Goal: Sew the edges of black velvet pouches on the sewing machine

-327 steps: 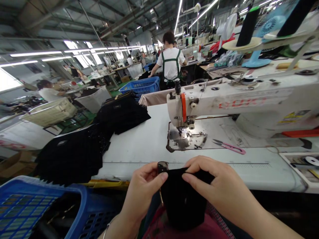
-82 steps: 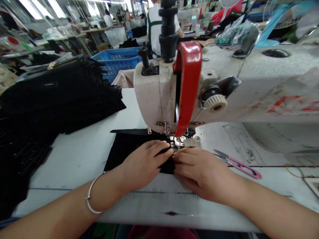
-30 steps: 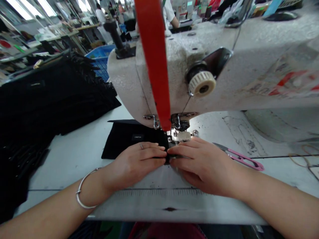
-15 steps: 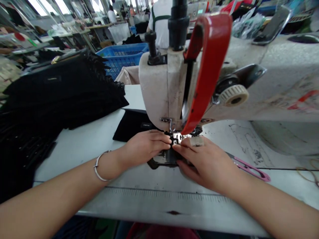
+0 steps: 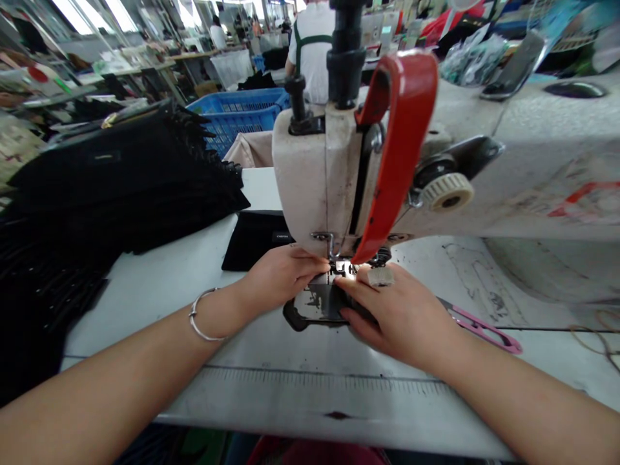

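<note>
A black fabric piece (image 5: 254,242) with a small label lies on the sewing machine bed, partly behind the machine head (image 5: 303,181). My left hand (image 5: 276,278), a bangle on its wrist, has its fingers pressed together at the fabric's near edge, left of the needle area. To the right of the lit presser foot (image 5: 340,267), my right hand (image 5: 402,316) rests low with fingers stretched out and a beige band on one finger. Its fingertips touch down by the metal needle plate (image 5: 317,302). What lies under its palm is hidden.
A tall black fabric stack (image 5: 121,187) stands at left. Pink-handled snips (image 5: 489,329) lie beyond my right wrist. A red lever (image 5: 407,123) hangs over the presser foot. Behind are a blue basket (image 5: 242,113) and a person in white (image 5: 314,45).
The black fabric has slid slightly away, baring more of the metal plate in front of the needle. My left hand has shifted slightly, while my right hand has hardly moved.
</note>
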The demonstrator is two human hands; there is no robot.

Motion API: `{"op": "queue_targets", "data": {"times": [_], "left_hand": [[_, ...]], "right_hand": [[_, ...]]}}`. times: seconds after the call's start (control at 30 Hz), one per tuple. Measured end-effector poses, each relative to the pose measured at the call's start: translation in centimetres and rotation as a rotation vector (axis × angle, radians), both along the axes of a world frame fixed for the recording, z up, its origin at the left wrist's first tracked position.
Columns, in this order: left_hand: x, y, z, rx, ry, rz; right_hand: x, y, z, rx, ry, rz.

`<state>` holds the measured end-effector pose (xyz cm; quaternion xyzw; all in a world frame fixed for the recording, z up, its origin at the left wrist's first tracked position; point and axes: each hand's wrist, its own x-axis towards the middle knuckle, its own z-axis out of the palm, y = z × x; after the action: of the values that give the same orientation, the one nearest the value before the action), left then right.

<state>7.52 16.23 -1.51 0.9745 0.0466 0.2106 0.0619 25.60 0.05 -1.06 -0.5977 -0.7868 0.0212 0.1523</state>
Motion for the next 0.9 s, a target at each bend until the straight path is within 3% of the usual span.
{"op": "queue_targets", "data": {"times": [0.2,0.37,0.53,0.73,0.83,0.9], "left_hand": [[0.2,0.0,0.0,-0.017,0.030,0.016],[0.1,-1.8,2.2,-0.042,0.142,0.117],[0.1,-3.7,4.0,-0.033,0.267,0.128],[-0.1,-0.6,5.2,-0.105,0.409,0.057],[-0.5,0.7,5.1,-0.037,0.425,0.027],[-1.0,0.1,4.4,0.028,0.441,0.018]], "right_hand": [[0.1,0.1,-0.1,0.040,-0.011,-0.008],[0.2,0.0,-0.2,0.044,-0.001,-0.009],[0.4,-0.4,-0.1,0.035,0.033,0.014],[0.3,-0.6,-0.3,0.050,0.013,0.032],[0.0,-0.6,-0.3,0.057,-0.011,0.043],[-0.2,-0.5,-0.3,0.075,-0.022,0.046]]}}
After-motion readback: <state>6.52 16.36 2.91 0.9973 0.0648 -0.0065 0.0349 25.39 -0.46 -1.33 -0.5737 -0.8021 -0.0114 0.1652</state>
